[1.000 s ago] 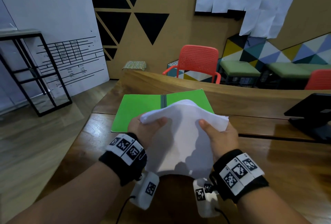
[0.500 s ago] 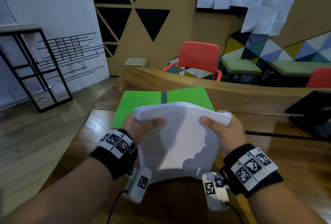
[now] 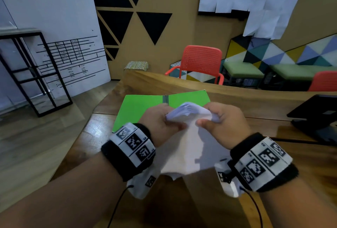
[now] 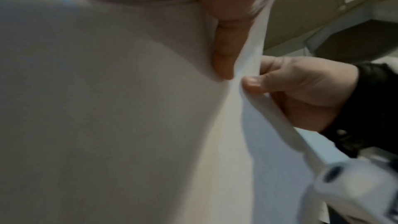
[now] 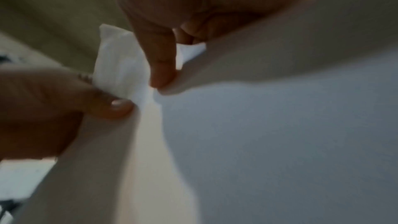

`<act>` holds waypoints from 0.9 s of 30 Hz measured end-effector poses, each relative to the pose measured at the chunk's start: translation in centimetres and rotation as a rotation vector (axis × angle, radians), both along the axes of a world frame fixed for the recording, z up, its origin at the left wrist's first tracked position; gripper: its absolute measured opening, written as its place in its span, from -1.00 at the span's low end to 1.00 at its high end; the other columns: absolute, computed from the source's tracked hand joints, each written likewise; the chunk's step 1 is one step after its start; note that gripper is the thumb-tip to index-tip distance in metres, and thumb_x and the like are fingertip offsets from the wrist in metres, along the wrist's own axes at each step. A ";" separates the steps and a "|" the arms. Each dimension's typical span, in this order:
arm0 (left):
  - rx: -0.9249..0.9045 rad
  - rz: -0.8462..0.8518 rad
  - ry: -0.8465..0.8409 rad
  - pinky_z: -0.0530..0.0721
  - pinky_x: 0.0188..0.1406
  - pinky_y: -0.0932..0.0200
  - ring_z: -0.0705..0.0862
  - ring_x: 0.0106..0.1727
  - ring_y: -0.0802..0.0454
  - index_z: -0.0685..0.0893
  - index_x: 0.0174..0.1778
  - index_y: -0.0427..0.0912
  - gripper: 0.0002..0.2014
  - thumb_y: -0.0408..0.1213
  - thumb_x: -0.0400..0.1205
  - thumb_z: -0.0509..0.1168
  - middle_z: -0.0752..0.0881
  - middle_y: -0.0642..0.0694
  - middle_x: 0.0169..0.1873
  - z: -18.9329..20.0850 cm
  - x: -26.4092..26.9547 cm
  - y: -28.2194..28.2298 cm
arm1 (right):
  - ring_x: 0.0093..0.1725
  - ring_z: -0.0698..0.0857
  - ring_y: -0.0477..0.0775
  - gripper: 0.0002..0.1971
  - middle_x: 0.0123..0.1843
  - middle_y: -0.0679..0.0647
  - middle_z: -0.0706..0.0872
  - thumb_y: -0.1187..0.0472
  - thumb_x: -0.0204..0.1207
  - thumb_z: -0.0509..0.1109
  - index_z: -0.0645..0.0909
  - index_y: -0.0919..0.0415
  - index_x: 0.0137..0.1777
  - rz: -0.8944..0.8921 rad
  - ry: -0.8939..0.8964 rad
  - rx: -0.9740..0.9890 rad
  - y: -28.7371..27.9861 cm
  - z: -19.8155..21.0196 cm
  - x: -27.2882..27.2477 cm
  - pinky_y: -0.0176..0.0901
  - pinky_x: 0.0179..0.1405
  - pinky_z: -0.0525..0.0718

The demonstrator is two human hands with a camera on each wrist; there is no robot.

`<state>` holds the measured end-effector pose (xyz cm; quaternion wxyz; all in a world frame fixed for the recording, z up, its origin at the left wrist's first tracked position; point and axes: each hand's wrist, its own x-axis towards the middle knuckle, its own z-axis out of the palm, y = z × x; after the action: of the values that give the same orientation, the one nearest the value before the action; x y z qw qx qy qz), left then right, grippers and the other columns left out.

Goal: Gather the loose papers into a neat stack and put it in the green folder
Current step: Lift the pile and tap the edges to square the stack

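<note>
- Both hands are up over the wooden worktop (image 3: 87,140), holding the stack of papers (image 3: 189,151) upright-ish, top edge bunched between them.
- Left hand (image 3: 158,123) has its fingers curled round the top left part of the stack, thumb pressed on the near face. You can see that thumb (image 5: 107,106) pretty clearly from the right wrist view, clamped right at the crumpled top edge.
- Right hand (image 3: 224,122) is doing the same on the other side, fingers wrapped behind the sheets and thumb pinching the front. In the left wrist view the thumb (image 4: 256,83) sits on the paper edge.
- The two thumbs are really close together, nearly meeting at the top middle, so the top of the stack is squeezed into a bulge while the lower part fans out wide.
- Bottom edge of the sheets hangs down between the two wristbands, close to the worktop. Can't tell if it's actually touching.
- Green folder (image 3: 142,107) lies open and flat on the worktop just behind the hands, spine in the middle, nothing in it as far as I can see.
- Off to the right there's a dark laptop (image 3: 317,116) on the same worktop, and a red chair (image 3: 200,61) on the far side.
</note>
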<state>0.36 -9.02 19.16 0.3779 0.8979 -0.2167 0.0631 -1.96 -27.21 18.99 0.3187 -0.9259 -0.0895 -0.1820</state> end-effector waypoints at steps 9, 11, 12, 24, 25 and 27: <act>-0.361 0.262 0.570 0.71 -0.20 0.28 0.75 -0.40 0.24 0.80 -0.39 -0.07 -0.60 -0.16 -0.11 0.72 0.81 0.08 -0.44 -7.0 3.4 10.0 | -0.20 0.78 0.18 -0.54 -0.16 0.16 0.85 0.05 -0.02 0.67 0.76 0.25 -0.13 0.115 0.124 0.910 -5.1 -2.2 -0.6 0.09 -0.15 0.75; -0.704 0.240 0.627 0.78 -0.11 0.00 0.80 -0.27 -0.03 0.84 -0.35 -0.15 -0.55 -0.21 -0.15 0.71 0.85 -0.08 -0.34 -8.0 3.4 9.8 | -0.12 0.81 0.18 -0.55 -0.08 0.15 0.86 0.04 0.03 0.66 0.76 0.19 -0.06 0.079 0.115 1.019 -4.5 -3.5 -0.5 0.09 -0.09 0.78; -0.794 0.248 0.586 0.79 -0.11 -0.05 0.81 -0.25 -0.08 0.84 -0.33 -0.12 -0.63 -0.22 -0.05 0.68 0.86 -0.10 -0.30 -8.0 3.1 9.2 | -0.09 0.81 0.18 -0.68 -0.05 0.13 0.86 0.16 0.18 0.61 0.75 0.15 -0.04 0.057 0.101 1.050 -4.0 -4.0 -0.4 0.09 -0.07 0.77; -0.676 0.384 0.415 0.65 -0.44 0.32 0.75 -0.21 -0.04 0.56 -0.40 -0.08 -0.70 -0.58 0.46 0.39 0.68 0.01 -0.49 -10.6 -0.2 4.9 | 0.02 0.70 0.21 -0.85 -0.08 0.15 0.76 0.25 0.36 0.54 0.62 0.03 -0.19 -0.332 0.281 1.083 -2.4 -12.0 -0.6 0.13 0.22 0.63; -0.683 0.375 0.399 0.64 -0.42 0.29 0.74 -0.31 0.11 0.56 -0.38 -0.03 -0.71 -0.50 0.41 0.46 0.69 0.06 -0.51 -10.3 -0.3 5.0 | 0.00 0.69 0.21 -0.86 -0.04 0.20 0.76 0.10 0.32 0.56 0.64 0.02 -0.21 -0.329 0.274 1.097 -2.4 -11.6 -0.6 0.13 0.19 0.62; -0.758 0.375 0.386 0.59 -0.33 0.18 0.65 -0.33 0.11 0.57 -0.32 0.01 -0.74 -0.20 0.25 0.55 0.69 0.00 -0.39 -9.7 0.1 5.3 | -0.01 0.64 0.16 -0.72 -0.03 0.16 0.73 -0.20 0.16 0.54 0.67 -0.06 -0.27 -0.327 0.254 1.090 -2.5 -10.9 -0.2 0.11 0.12 0.57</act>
<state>0.47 -3.69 9.42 0.6950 0.7154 0.0620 0.0368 -2.18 -29.74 8.11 0.7251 -0.6447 0.2001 -0.1364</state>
